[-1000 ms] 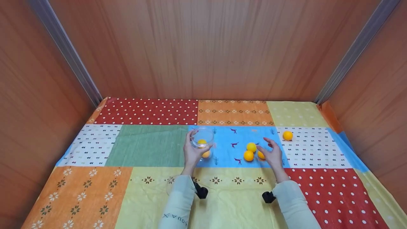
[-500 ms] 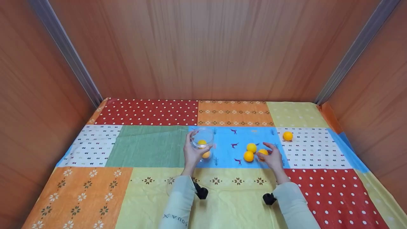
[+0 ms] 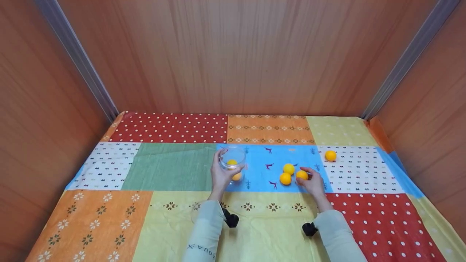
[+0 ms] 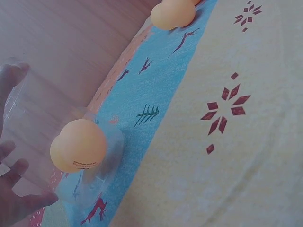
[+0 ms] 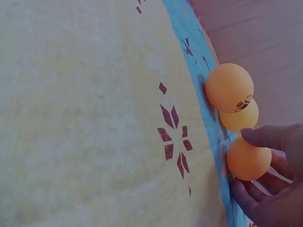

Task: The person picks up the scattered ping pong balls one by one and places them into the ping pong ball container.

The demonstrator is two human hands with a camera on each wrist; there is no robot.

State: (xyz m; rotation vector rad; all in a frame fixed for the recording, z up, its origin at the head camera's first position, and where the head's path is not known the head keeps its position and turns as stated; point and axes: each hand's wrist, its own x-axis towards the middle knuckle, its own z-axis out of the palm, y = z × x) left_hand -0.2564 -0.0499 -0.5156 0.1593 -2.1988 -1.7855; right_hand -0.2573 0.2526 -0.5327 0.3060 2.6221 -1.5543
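Patchwork cloth [image 3: 174, 167] covers the flat top, and its yellow flower patch [image 3: 269, 233] is closest to the person. Two pale sleeves [image 3: 205, 229] reach over it, with a small black block [image 3: 232, 220] at each wrist. Something clear and round [image 3: 193, 214] peeks out by the left sleeve, but I can't tell what it is.

Further on is the blue patch [image 3: 260, 178]. The left hand [image 3: 220, 176] curls round a clear jar [image 3: 233, 152] and hides part of it. Two orange balls [image 3: 232, 163] are inside the jar. To the right, the right hand [image 3: 314, 183] pinches one orange ball [image 3: 301, 175] between thumb and fingers; I can't tell if that ball touches the cloth. A pair of loose balls [image 3: 285, 178] sits close together between the jar and the pinched ball.

Past the right hand, a lone ball [image 3: 330, 155] sits on a white patch [image 3: 358, 174]. Farther back come red dotted [image 3: 174, 128], orange and pale yellow patches. Behind them stands a brown wood wall [image 3: 236, 62], with a grey metal post [image 3: 78, 56] in each corner.
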